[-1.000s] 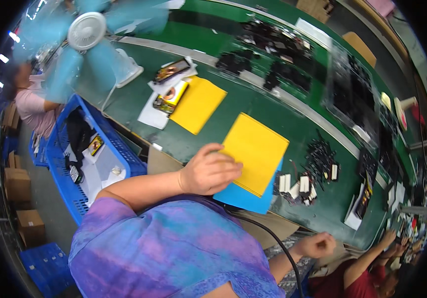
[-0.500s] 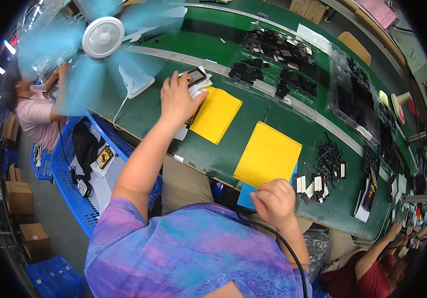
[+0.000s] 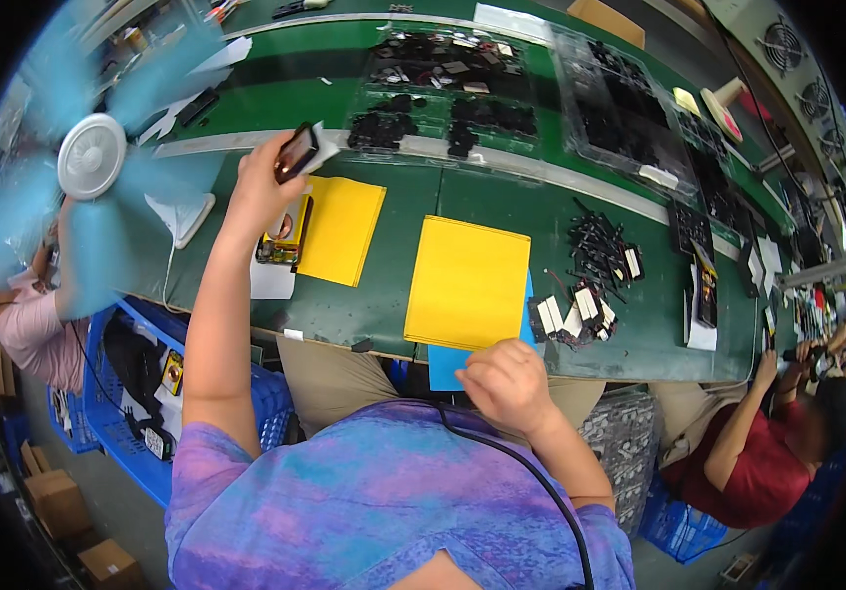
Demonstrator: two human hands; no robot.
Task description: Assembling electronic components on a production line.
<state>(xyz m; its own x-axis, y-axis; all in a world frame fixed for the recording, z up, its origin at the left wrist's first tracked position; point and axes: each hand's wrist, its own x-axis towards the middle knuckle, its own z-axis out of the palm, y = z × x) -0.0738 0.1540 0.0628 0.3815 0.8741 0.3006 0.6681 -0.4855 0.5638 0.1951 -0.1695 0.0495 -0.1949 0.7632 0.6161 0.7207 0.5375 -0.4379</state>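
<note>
Raised above the table at the left, my left hand [image 3: 264,187] is closed around a small dark-framed device [image 3: 297,154] with white paper against it. Below that hand lies a yellow device with exposed circuitry [image 3: 283,241], partly over white paper [image 3: 273,283]. Beside it is a yellow sheet [image 3: 346,236]. My right hand [image 3: 510,383] is curled at the table's front edge; whatever its fingers may hold is hidden. Just beyond it, another yellow sheet [image 3: 469,280] overlaps a blue sheet [image 3: 448,368].
A blue-bladed fan [image 3: 91,155] spins at the left, above a blue basket [image 3: 118,433]. White-faced parts [image 3: 588,305] and black pieces [image 3: 600,241] lie at the right. Clear trays [image 3: 620,108] of black parts stand farther back. Co-workers sit on both sides.
My left hand has lifted the dark-framed device and paper off the table, uncovering the yellow device. The head view has turned. My right hand stays curled near the front edge.
</note>
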